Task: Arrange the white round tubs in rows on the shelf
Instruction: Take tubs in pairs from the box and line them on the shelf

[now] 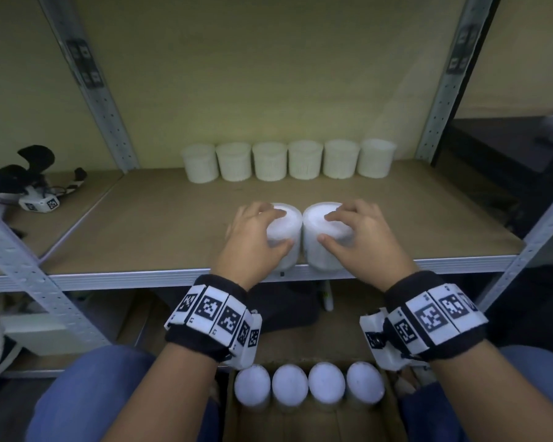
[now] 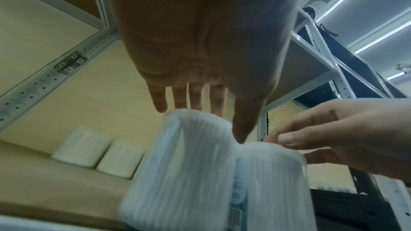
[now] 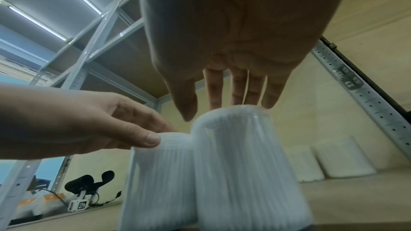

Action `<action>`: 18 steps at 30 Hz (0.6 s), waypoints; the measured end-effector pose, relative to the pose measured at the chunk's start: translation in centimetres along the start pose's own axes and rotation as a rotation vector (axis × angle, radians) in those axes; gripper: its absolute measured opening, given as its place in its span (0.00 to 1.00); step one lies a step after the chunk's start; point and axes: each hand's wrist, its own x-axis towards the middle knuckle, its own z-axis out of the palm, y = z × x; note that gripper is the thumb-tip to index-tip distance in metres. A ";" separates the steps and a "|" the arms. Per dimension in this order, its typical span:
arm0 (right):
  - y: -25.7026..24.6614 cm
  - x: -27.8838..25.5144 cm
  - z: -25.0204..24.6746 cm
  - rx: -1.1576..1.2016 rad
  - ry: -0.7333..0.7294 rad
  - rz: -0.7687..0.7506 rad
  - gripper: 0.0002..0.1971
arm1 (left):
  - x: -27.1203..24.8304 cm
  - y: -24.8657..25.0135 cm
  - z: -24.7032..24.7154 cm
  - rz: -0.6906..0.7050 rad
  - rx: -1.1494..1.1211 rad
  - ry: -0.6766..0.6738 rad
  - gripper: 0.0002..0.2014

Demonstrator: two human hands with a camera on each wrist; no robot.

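Tubs: two white round ones stand side by side, touching, at the front edge of the shelf [image 1: 147, 224], just below the frame's centre. The left hand [image 1: 253, 237] has its grip curled over the top of the left tub [image 1: 288, 231], thumb on its near side; the right hand [image 1: 361, 237] grasps the right tub [image 1: 320, 237] likewise. Six more tubs [image 1: 288, 161] form a row at the shelf's back. At lower centre, a cardboard box [image 1: 307, 422] holds four others.

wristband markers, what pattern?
Black-and-white square fiducial tags on the dark wristbands; clearest in the head view.
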 end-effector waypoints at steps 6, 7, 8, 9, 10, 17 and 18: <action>-0.6 -0.9 0.9 -0.061 0.057 -0.045 0.15 | -1.4 0.5 0.3 0.043 0.014 0.097 0.14; -0.7 -0.9 0.9 -0.067 0.063 -0.044 0.14 | -1.5 0.6 0.2 0.044 0.017 0.107 0.13; -0.7 -0.9 1.0 -0.070 0.072 -0.047 0.13 | -1.5 0.7 0.2 0.044 0.019 0.111 0.13; -0.7 -0.9 1.0 -0.071 0.083 -0.052 0.12 | -1.6 0.8 0.1 0.046 0.018 0.110 0.13; -0.7 -0.9 1.0 -0.071 0.094 -0.059 0.11 | -1.6 0.8 0.1 0.048 0.013 0.108 0.12; -0.7 -0.4 0.9 -0.111 0.112 -0.068 0.09 | -1.1 1.4 0.1 0.039 0.061 0.129 0.11; -0.7 -0.3 0.9 -0.115 0.116 -0.066 0.09 | -1.0 1.5 0.1 0.046 0.083 0.134 0.10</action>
